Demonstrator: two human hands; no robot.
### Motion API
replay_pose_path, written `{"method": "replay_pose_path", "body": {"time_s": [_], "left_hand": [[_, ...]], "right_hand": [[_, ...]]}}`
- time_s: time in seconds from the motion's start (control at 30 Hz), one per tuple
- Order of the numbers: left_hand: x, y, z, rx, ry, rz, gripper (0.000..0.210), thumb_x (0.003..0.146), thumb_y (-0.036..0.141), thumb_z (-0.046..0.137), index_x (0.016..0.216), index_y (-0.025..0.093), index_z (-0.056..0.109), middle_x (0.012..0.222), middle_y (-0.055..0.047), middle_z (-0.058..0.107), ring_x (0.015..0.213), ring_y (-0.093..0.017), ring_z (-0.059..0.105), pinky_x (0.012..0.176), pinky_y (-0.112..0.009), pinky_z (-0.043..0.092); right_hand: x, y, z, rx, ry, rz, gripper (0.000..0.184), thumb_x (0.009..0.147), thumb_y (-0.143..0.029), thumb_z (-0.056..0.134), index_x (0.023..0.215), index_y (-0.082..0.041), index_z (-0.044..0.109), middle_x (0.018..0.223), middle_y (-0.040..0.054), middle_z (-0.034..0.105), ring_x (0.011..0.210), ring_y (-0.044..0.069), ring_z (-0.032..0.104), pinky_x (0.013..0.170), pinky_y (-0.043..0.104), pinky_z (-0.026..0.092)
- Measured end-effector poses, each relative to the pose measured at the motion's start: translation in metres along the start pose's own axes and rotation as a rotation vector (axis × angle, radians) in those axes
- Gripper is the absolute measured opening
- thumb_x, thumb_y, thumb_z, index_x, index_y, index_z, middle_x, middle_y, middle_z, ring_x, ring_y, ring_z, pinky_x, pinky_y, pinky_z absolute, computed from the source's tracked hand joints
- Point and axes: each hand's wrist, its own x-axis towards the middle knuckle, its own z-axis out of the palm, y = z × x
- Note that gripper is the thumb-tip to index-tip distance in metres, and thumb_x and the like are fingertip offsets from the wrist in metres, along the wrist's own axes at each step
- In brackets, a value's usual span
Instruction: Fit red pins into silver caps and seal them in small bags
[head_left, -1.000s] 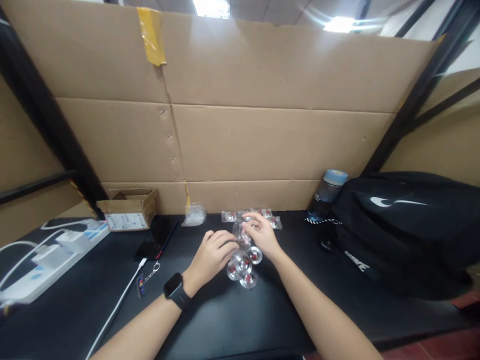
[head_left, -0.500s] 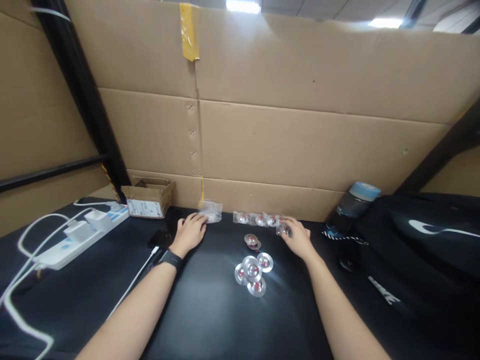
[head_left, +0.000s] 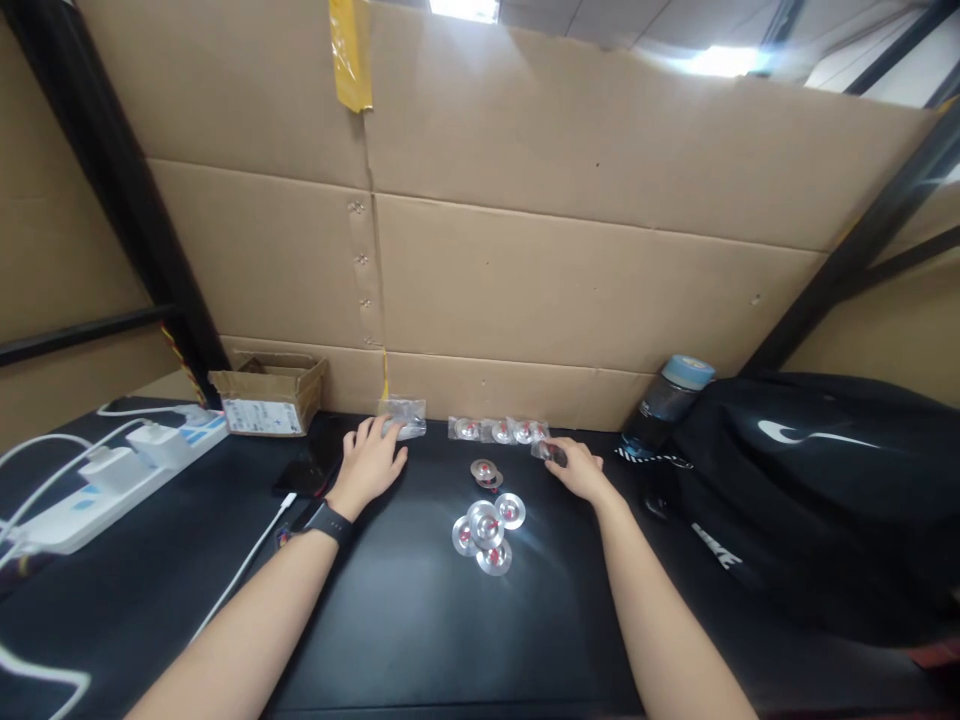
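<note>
My left hand (head_left: pixel 367 468) lies on the black tabletop with fingers spread, its fingertips at a small pile of clear plastic bags (head_left: pixel 409 420). My right hand (head_left: pixel 581 470) pinches the edge of a clear-bagged metal disc (head_left: pixel 551 452) resting low at the table's back. Left of it, a row of similar bagged discs (head_left: pixel 501 431) with red centres runs along the cardboard wall. Nearer me lie unbagged round silver discs with red marks: a small overlapping stack (head_left: pixel 486 472) and a cluster of several (head_left: pixel 485 525).
At left are a small open cardboard box (head_left: pixel 274 400), a white power strip (head_left: pixel 112 480) with plugs and cables, and a dark phone (head_left: pixel 304 472). A blue-lidded bottle (head_left: pixel 664 405) and a black backpack (head_left: pixel 817 500) stand at right. A cardboard wall (head_left: pixel 487 250) closes the back.
The view has turned slightly right. My left thumb has spread away from the fingers. My right fingers have drawn back a little from the row, still at the same bagged disc.
</note>
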Motion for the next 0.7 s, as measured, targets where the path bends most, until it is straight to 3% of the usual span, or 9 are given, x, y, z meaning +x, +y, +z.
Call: {"method": "replay_pose_path", "body": {"time_s": [0.17,0.3,0.37,0.47,0.57,0.7], "left_hand": [[-0.006,0.024,-0.016,-0.215,0.038,0.140,0.034,0.094,0.029,0.050,0.125,0.025,0.063,0.138,-0.011,0.057,0.128,-0.032,0.048,0.103,-0.050,0.038],[-0.015,0.050,-0.026,-0.548,-0.041,0.264,0.025,0.096,0.031,0.051,0.115,0.027,0.066,0.129,-0.007,0.064,0.125,-0.027,0.055,0.106,-0.045,0.039],[-0.021,0.067,-0.030,-0.776,-0.139,0.197,0.025,0.097,0.037,0.051,0.114,0.026,0.066,0.118,-0.006,0.069,0.114,-0.024,0.063,0.100,-0.039,0.045],[-0.029,0.088,-0.033,-1.065,-0.273,0.045,0.031,0.099,0.046,0.049,0.119,0.025,0.062,0.112,-0.006,0.073,0.107,-0.022,0.067,0.090,-0.033,0.051],[-0.032,0.099,-0.027,-1.163,-0.299,0.005,0.031,0.097,0.046,0.054,0.119,0.024,0.061,0.108,-0.005,0.074,0.103,-0.021,0.069,0.089,-0.032,0.051],[-0.032,0.098,-0.012,-1.204,-0.332,0.009,0.028,0.090,0.038,0.067,0.114,0.023,0.062,0.102,-0.004,0.075,0.099,-0.021,0.070,0.089,-0.031,0.051]], "right_hand": [[0.002,0.002,-0.012,0.146,0.060,0.054,0.024,0.085,-0.028,0.060,0.106,-0.024,0.071,0.103,0.0074,0.076,0.101,0.029,0.066,0.092,0.045,0.041],[-0.001,-0.015,-0.025,0.233,0.128,0.026,0.026,0.089,-0.023,0.046,0.095,-0.018,0.071,0.095,0.0106,0.075,0.091,0.025,0.068,0.083,0.034,0.046],[-0.009,-0.038,-0.030,0.287,0.129,-0.032,0.024,0.089,-0.025,0.046,0.093,-0.019,0.069,0.091,0.0063,0.075,0.083,0.021,0.068,0.077,0.030,0.047],[-0.028,-0.082,-0.032,0.486,0.071,-0.276,0.018,0.092,-0.029,0.052,0.096,-0.021,0.068,0.089,0.0030,0.073,0.081,0.020,0.066,0.074,0.029,0.048],[-0.046,-0.119,-0.029,0.475,-0.003,-0.416,0.018,0.097,-0.031,0.053,0.097,-0.023,0.069,0.087,0.0025,0.073,0.077,0.018,0.065,0.073,0.029,0.047],[-0.053,-0.133,-0.023,0.435,-0.014,-0.430,0.015,0.098,-0.030,0.056,0.097,-0.025,0.070,0.091,0.0033,0.073,0.084,0.020,0.065,0.078,0.031,0.047]]}}
